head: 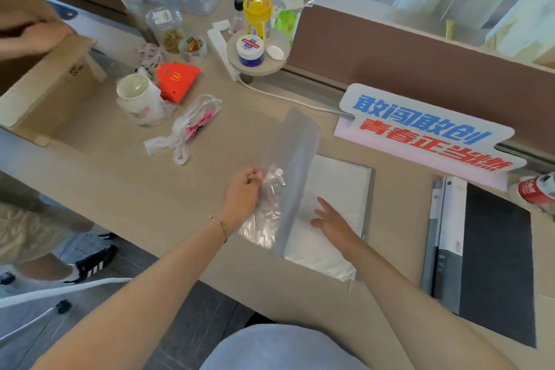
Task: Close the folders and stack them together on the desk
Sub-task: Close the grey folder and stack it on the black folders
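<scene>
A grey translucent folder (345,189) lies open in the middle of the desk (180,204), white sheets showing inside. Its front cover (300,144) stands raised and tilted over the pages. My left hand (243,192) pinches that cover and a clear plastic sleeve at its left edge. My right hand (333,219) rests flat, fingers spread, on the white pages. A second folder (492,264), black with a grey spine, lies shut on the desk to the right.
A blue-and-red sign (426,129) stands behind the folders along the brown divider (420,60). Plastic bags (186,129), a white mug (135,93), a red carton (177,78), jars and a cardboard box (51,90) crowd the left. A can (537,189) lies far right. Another person stands at left.
</scene>
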